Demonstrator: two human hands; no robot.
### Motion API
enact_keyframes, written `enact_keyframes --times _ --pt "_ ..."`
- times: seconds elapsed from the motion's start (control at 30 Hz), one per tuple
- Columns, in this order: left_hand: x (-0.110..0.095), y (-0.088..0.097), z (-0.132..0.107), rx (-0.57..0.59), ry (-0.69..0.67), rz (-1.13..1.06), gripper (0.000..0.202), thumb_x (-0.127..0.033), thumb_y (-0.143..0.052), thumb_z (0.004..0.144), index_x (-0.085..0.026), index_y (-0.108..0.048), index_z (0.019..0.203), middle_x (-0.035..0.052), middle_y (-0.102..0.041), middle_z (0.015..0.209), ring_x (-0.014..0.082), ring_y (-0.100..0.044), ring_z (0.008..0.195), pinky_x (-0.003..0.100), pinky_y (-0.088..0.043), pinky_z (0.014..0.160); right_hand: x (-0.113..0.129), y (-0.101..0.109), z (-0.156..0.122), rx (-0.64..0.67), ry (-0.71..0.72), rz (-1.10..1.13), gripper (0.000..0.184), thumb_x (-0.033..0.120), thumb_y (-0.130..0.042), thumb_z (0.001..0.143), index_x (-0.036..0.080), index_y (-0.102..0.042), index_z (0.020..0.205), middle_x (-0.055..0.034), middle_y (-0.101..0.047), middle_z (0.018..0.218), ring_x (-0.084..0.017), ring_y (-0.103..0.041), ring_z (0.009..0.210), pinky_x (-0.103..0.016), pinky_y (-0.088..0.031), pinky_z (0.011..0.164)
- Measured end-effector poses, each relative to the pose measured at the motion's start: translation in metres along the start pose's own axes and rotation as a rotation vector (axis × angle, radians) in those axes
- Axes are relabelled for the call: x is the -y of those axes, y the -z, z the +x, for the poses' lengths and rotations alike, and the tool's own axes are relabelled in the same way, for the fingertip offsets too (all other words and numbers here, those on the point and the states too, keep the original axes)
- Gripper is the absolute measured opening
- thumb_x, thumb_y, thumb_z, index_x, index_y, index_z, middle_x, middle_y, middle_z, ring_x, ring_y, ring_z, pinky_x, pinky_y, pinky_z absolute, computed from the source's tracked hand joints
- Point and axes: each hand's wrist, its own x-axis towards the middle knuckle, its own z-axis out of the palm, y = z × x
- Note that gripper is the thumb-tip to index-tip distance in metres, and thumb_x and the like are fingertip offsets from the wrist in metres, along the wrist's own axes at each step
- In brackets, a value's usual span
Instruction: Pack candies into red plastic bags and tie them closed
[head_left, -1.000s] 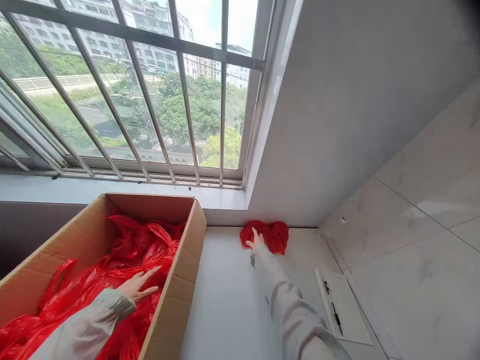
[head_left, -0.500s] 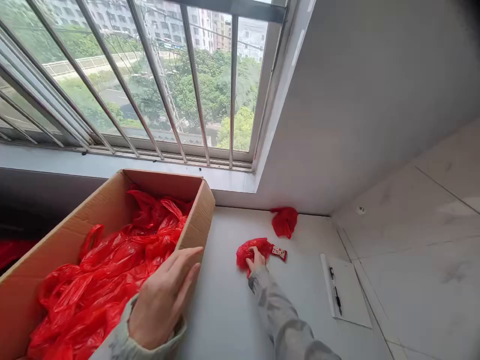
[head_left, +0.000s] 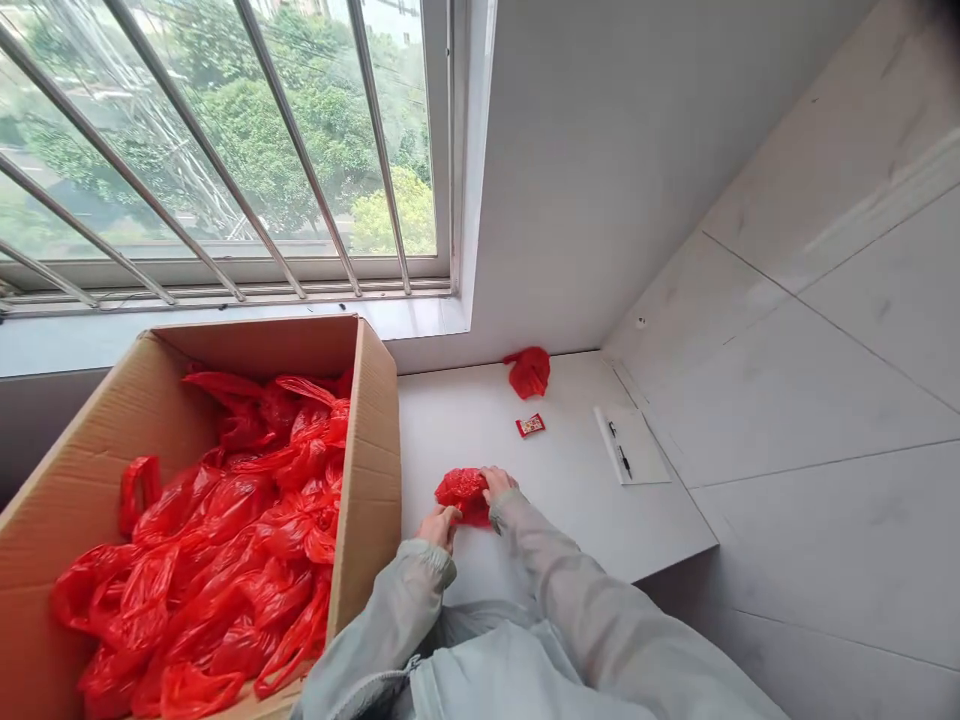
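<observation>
A crumpled red pouch (head_left: 460, 486), its top speckled lighter, lies on the white tabletop near my body. My left hand (head_left: 439, 526) pinches its lower left edge between thumb and fingers. My right hand (head_left: 496, 482) grips its right side, fingers curled over the edge and partly hidden. Beyond them, apart from both hands, a small red and cream wrapped packet (head_left: 530, 426) lies flat. Farther back, against the wall, sits a second crumpled red pouch (head_left: 529, 373).
An open cardboard box (head_left: 369, 440) stands close on the left, filled with red plastic bags (head_left: 217, 530). White paper (head_left: 643, 450) with a black pen (head_left: 625, 461) on it lies at the right. Behind is a barred window (head_left: 300, 150).
The red pouch has come nearer my body, away from the packet. My left hand has left the box edge and taken hold of the pouch too. The view has turned right and down.
</observation>
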Motion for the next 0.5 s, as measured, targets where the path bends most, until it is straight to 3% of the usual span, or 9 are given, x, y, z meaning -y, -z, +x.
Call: enact_keyframes --times 0.1,0.2,0.27,0.4,0.5 --pt "0.007 -0.011 -0.001 -0.057 0.04 0.006 0.028 -0.029 -0.057 0.096 -0.017 -0.059 0.121 0.0101 -0.061 0.124 0.0228 -0.061 0.108 0.044 -0.054 0.092 0.005 -0.009 -0.019 -0.039 0.039 0.049 0.046 0.002 -0.049 0.076 0.024 -0.067 0.112 -0.007 -0.067 0.114 -0.021 -0.06 0.107 -0.033 -0.045 0.096" --pt "0.005 -0.027 0.003 -0.087 0.027 0.019 0.048 -0.026 -0.064 0.091 -0.018 -0.049 0.136 0.0137 -0.046 0.144 0.031 -0.047 0.13 0.052 -0.046 0.103 0.002 -0.008 -0.044 -0.088 0.092 0.154 0.045 0.003 -0.05 0.072 0.025 -0.069 0.106 -0.0039 -0.071 0.11 -0.019 -0.062 0.105 -0.03 -0.045 0.096" --pt "0.001 -0.037 0.006 -0.074 -0.008 0.021 0.05 -0.024 -0.066 0.089 -0.018 -0.05 0.136 0.0132 -0.046 0.145 0.0315 -0.043 0.133 0.052 -0.043 0.106 -0.001 -0.005 -0.06 -0.129 0.121 0.231 0.043 0.005 -0.049 0.072 0.025 -0.07 0.103 -0.0011 -0.073 0.109 -0.018 -0.064 0.103 -0.028 -0.045 0.096" --pt "-0.006 -0.045 0.013 -0.029 -0.061 -0.014 0.029 -0.025 -0.064 0.091 -0.016 -0.061 0.118 0.0082 -0.065 0.117 0.0235 -0.061 0.111 0.047 -0.05 0.098 -0.006 0.006 -0.081 -0.246 0.118 0.343 0.041 0.011 -0.051 0.071 0.027 -0.071 0.103 0.001 -0.074 0.106 -0.018 -0.066 0.099 -0.03 -0.047 0.095" --pt "-0.005 -0.039 0.014 -0.067 -0.041 -0.072 0.018 -0.029 -0.062 0.093 -0.015 -0.065 0.104 0.0056 -0.068 0.104 0.0196 -0.065 0.097 0.042 -0.054 0.09 -0.014 0.014 -0.09 -0.341 0.064 0.393 0.029 0.02 -0.053 0.075 0.025 -0.073 0.096 -0.0006 -0.076 0.096 -0.019 -0.068 0.087 -0.03 -0.05 0.086"
